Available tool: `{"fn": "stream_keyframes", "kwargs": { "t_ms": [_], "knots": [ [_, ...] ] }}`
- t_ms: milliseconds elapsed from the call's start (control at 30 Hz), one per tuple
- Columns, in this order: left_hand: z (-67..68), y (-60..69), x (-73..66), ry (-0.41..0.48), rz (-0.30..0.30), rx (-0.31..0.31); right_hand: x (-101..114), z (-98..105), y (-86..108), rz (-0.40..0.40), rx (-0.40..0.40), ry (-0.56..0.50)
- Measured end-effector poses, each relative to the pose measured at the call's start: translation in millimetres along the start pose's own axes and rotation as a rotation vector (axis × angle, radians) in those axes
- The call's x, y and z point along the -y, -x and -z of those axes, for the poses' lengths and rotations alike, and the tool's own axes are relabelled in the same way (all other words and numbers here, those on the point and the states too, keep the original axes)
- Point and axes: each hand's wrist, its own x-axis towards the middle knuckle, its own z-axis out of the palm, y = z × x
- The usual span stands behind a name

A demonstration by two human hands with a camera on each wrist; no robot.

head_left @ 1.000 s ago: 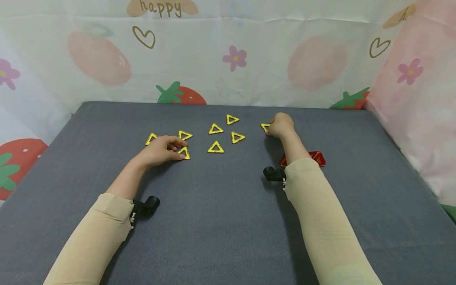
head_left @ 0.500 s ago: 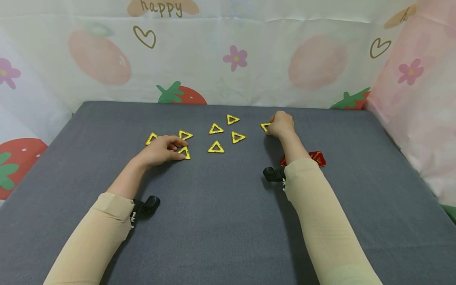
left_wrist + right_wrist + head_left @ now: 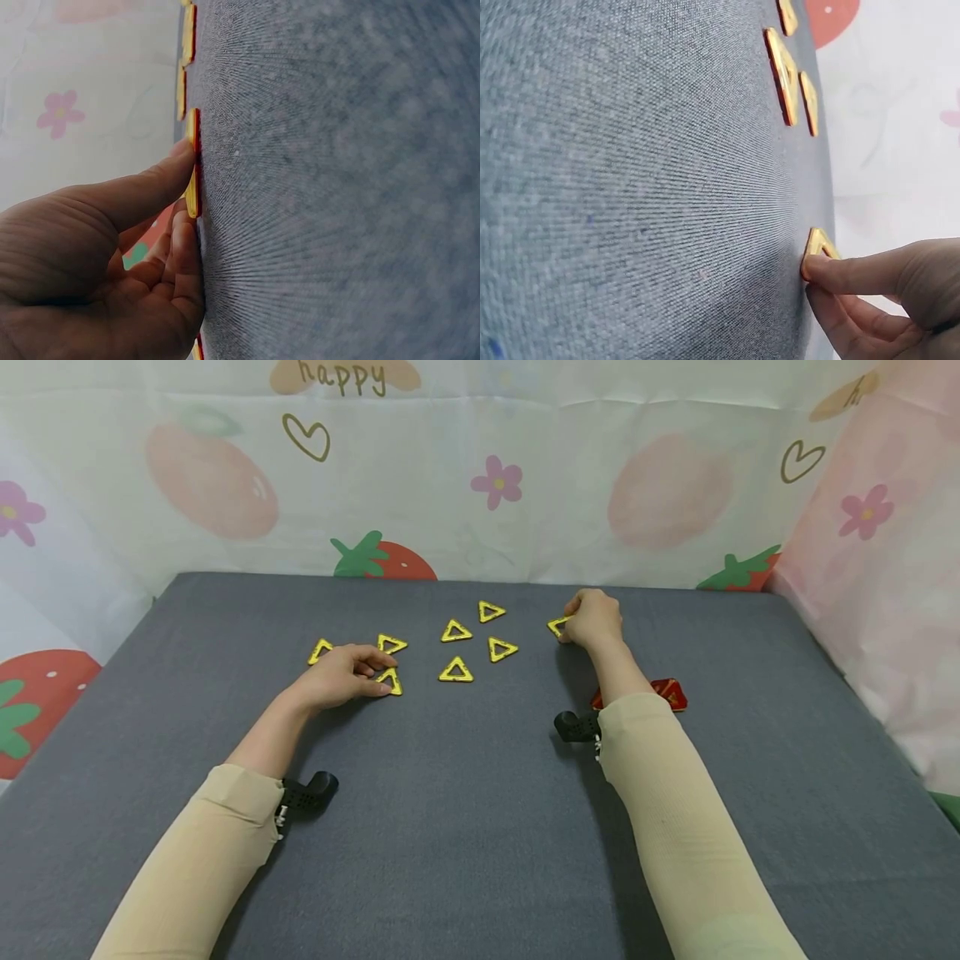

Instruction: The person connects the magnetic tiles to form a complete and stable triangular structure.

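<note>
Yellow triangular tiles with open centres lie on a grey cloth. My left hand (image 3: 337, 677) pinches one yellow triangular tile (image 3: 393, 683) at the left; in the left wrist view, the thumb lies on the face of this tile (image 3: 192, 196), which has a red underside. Beside that hand are another tile (image 3: 390, 644) and one partly covered tile (image 3: 320, 650). At the far right of the group, my right hand (image 3: 595, 618) pinches a further yellow tile (image 3: 556, 626). The right wrist view has its thumb against the tile (image 3: 814, 241), which looks tilted; the fingers hide part of it.
Between the hands lie several loose tiles, among them a near one (image 3: 456, 670) and a far one (image 3: 491, 611). Red triangular pieces (image 3: 672, 693) lie partly behind the right forearm. A printed curtain (image 3: 555, 485) hangs behind the table's (image 3: 465, 827) far edge.
My right hand has shifted slightly away toward the far edge, its tile moving a little with it. The left hand and the loose tiles stay where they were.
</note>
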Motion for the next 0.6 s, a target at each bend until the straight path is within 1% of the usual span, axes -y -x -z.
{"fn": "stream_keyframes", "kwargs": {
  "t_ms": [100, 200, 267, 367, 467, 600],
  "knots": [
    [0.1, 0.4, 0.5, 0.003, 0.003, -0.001, 0.7, -0.7, -0.1, 0.005, -0.011, -0.006],
    [0.3, 0.9, 1.0, 0.005, 0.003, -0.001, 3.4, -0.9, 0.8, 0.019, -0.043, -0.031],
    [0.4, 1.2, 1.2, 0.005, 0.001, -0.001, 6.8, -0.2, 2.3, 0.031, -0.073, -0.066],
    [0.4, 1.6, 1.2, 0.005, -0.003, -0.001, 14.7, 2.6, 6.4, 0.056, -0.094, -0.16],
    [0.4, 1.7, 0.8, -0.004, -0.01, -0.004, 23.6, 6.8, 13.3, 0.104, -0.059, -0.272],
    [0.3, 1.6, -0.7, -0.021, -0.027, -0.009, 31.6, 11.7, 27.1, 0.167, 0.061, -0.364]
  ]
}}
